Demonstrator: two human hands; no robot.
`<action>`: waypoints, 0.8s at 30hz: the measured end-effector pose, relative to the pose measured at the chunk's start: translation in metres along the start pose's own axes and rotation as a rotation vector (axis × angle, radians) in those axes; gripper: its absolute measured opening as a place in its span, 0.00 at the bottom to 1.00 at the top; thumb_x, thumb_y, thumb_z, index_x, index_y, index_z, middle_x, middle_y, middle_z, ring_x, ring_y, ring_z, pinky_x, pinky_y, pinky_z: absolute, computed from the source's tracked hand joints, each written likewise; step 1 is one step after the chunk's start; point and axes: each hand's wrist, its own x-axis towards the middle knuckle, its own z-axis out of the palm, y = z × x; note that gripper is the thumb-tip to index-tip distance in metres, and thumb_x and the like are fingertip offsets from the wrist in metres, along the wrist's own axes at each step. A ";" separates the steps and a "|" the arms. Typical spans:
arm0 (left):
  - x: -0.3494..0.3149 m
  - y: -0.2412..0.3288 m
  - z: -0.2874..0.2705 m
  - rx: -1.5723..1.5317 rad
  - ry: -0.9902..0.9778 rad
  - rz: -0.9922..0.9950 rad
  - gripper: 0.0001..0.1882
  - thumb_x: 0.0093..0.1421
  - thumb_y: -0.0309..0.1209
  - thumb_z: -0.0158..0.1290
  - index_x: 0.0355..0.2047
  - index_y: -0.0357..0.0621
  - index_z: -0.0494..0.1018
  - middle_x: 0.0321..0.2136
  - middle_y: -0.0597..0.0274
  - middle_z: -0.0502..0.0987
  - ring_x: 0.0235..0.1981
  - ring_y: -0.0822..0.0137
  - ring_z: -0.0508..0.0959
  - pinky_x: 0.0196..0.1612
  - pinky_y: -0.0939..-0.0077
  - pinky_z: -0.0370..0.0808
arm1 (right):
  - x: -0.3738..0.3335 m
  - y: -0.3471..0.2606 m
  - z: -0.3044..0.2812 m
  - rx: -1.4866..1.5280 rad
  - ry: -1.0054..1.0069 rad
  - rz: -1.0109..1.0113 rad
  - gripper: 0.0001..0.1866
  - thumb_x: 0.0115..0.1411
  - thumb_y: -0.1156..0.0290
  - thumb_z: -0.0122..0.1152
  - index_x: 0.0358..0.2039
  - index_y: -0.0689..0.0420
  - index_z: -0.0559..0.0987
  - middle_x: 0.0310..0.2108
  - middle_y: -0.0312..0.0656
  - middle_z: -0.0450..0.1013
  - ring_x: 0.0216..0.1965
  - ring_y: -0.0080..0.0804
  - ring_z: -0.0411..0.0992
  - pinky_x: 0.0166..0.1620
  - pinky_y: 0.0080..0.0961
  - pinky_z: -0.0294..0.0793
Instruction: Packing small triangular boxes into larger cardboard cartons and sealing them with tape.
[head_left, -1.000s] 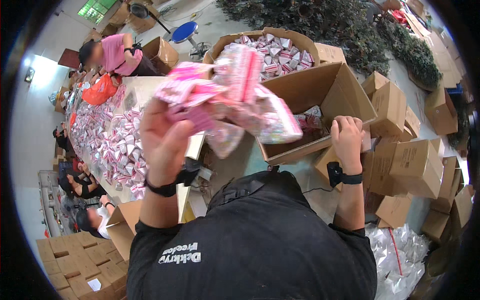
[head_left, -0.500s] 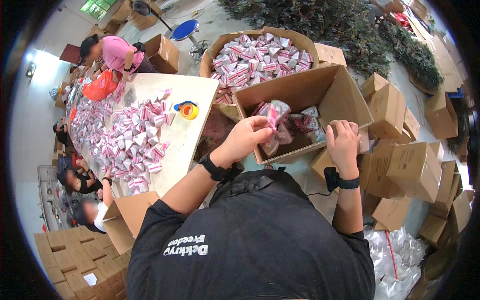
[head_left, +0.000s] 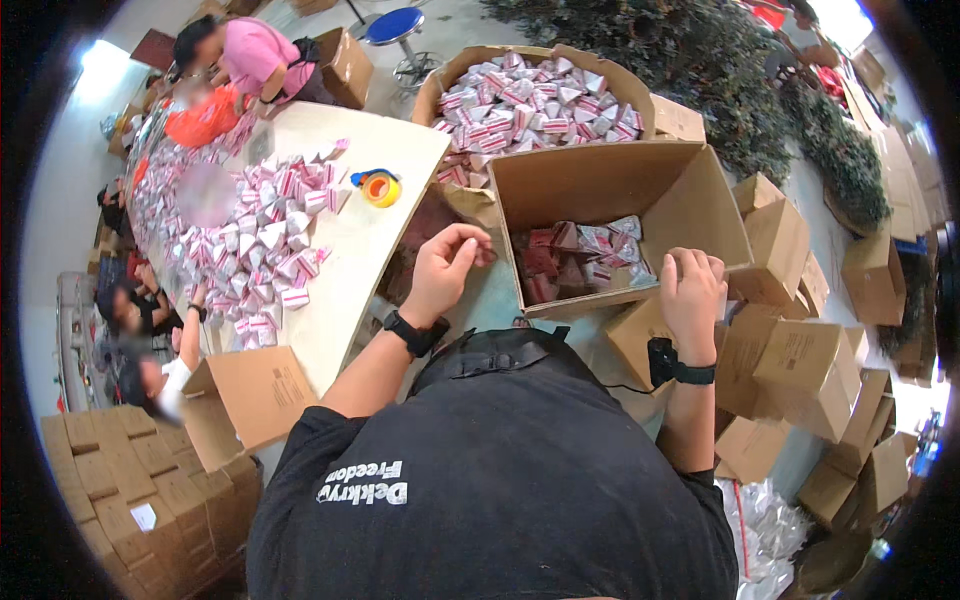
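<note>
An open cardboard box (head_left: 610,180) stands in front of me. Several small pyramid-shaped packets (head_left: 590,250), striped in white and pink-red, lie at its bottom, bunched toward the left and near sides. Just outside the box's left wall is my left hand (head_left: 445,272), its fingers loosely bent and nothing visible in them. My right hand (head_left: 693,295) is at the near right rim, fingers curled over the edge; its fingertips are partly hidden. Beyond the box, a big round-sided carton (head_left: 432,95) is heaped with more of these packets.
On my left a pale table (head_left: 390,150) bears piled packets and a yellow tape roll (head_left: 380,188). Cardboard cartons (head_left: 805,375) crowd the right side. A person in pink (head_left: 255,55) works at the table's far end. Green foliage (head_left: 690,90) and a blue stool (head_left: 395,27) are farther back.
My left hand has let go of the clear bag of packets, now down in the box, and has moved left out of it. My right hand stays at the rim.
</note>
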 end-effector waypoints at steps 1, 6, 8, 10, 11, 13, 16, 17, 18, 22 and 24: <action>-0.006 -0.018 -0.016 0.228 0.023 -0.035 0.08 0.68 0.26 0.49 0.43 0.36 0.75 0.36 0.62 0.80 0.37 0.72 0.79 0.42 0.76 0.76 | 0.000 -0.001 0.000 -0.011 -0.002 0.011 0.11 0.64 0.61 0.56 0.38 0.53 0.80 0.42 0.38 0.76 0.51 0.43 0.67 0.52 0.47 0.62; -0.175 -0.234 -0.186 0.720 0.164 -0.767 0.10 0.60 0.33 0.53 0.36 0.39 0.78 0.40 0.48 0.82 0.42 0.50 0.81 0.46 0.58 0.76 | 0.016 -0.006 0.000 0.003 -0.022 -0.154 0.12 0.66 0.63 0.54 0.39 0.56 0.80 0.41 0.44 0.77 0.47 0.49 0.70 0.50 0.42 0.69; -0.288 -0.266 -0.222 1.123 -0.245 -1.140 0.07 0.57 0.31 0.55 0.31 0.46 0.81 0.37 0.47 0.83 0.43 0.51 0.83 0.44 0.55 0.79 | 0.010 0.001 -0.009 0.003 -0.081 -0.166 0.12 0.66 0.64 0.55 0.40 0.59 0.80 0.42 0.48 0.77 0.46 0.52 0.69 0.50 0.43 0.69; -0.393 -0.275 -0.246 1.116 -0.835 -1.102 0.10 0.56 0.35 0.58 0.32 0.43 0.82 0.38 0.49 0.83 0.43 0.53 0.83 0.43 0.56 0.79 | 0.007 0.014 -0.021 0.006 -0.176 -0.133 0.13 0.66 0.64 0.55 0.42 0.61 0.79 0.43 0.51 0.77 0.47 0.53 0.69 0.52 0.44 0.68; -0.455 -0.284 -0.244 1.338 -0.878 -1.008 0.13 0.54 0.37 0.60 0.36 0.44 0.82 0.39 0.50 0.83 0.43 0.52 0.83 0.43 0.57 0.79 | 0.008 0.022 -0.021 -0.001 -0.238 -0.113 0.14 0.66 0.63 0.56 0.42 0.62 0.79 0.44 0.52 0.76 0.47 0.54 0.69 0.52 0.44 0.68; -0.509 -0.275 -0.221 1.154 -0.534 -1.170 0.13 0.55 0.38 0.59 0.35 0.43 0.82 0.35 0.49 0.83 0.39 0.53 0.83 0.41 0.59 0.79 | 0.009 0.010 -0.029 -0.091 -0.370 -0.011 0.17 0.66 0.61 0.56 0.44 0.63 0.78 0.44 0.55 0.76 0.49 0.55 0.68 0.54 0.44 0.67; -0.537 -0.244 -0.181 0.700 0.127 -1.409 0.15 0.59 0.40 0.56 0.32 0.40 0.80 0.25 0.48 0.80 0.30 0.57 0.83 0.34 0.62 0.78 | 0.020 0.001 -0.041 -0.179 -0.449 0.072 0.22 0.64 0.58 0.59 0.47 0.66 0.77 0.41 0.58 0.77 0.46 0.57 0.72 0.50 0.43 0.70; -0.516 -0.238 -0.166 0.683 0.189 -1.445 0.15 0.61 0.40 0.55 0.30 0.39 0.79 0.22 0.50 0.79 0.28 0.60 0.82 0.32 0.63 0.78 | 0.028 -0.009 -0.045 -0.172 -0.443 0.078 0.24 0.64 0.57 0.61 0.48 0.67 0.77 0.40 0.59 0.77 0.43 0.57 0.74 0.48 0.41 0.73; -0.502 -0.232 -0.150 0.544 0.339 -1.253 0.18 0.63 0.41 0.52 0.31 0.36 0.79 0.24 0.51 0.79 0.28 0.62 0.82 0.31 0.64 0.77 | 0.045 -0.027 -0.058 -0.045 -0.534 0.201 0.25 0.63 0.57 0.63 0.49 0.67 0.77 0.37 0.57 0.79 0.37 0.49 0.78 0.41 0.37 0.75; -0.422 -0.217 -0.095 0.566 0.579 -0.723 0.20 0.63 0.42 0.50 0.37 0.33 0.78 0.36 0.37 0.81 0.39 0.40 0.81 0.41 0.54 0.75 | 0.090 -0.047 -0.083 0.092 -0.353 0.136 0.18 0.67 0.64 0.60 0.51 0.64 0.76 0.29 0.43 0.76 0.29 0.29 0.72 0.34 0.29 0.72; -0.426 -0.216 -0.106 0.614 0.616 -0.905 0.21 0.62 0.42 0.50 0.38 0.33 0.78 0.39 0.34 0.78 0.44 0.36 0.77 0.43 0.51 0.73 | 0.103 -0.077 -0.091 0.270 -0.329 0.100 0.15 0.69 0.70 0.56 0.52 0.63 0.76 0.30 0.39 0.75 0.30 0.23 0.70 0.36 0.23 0.70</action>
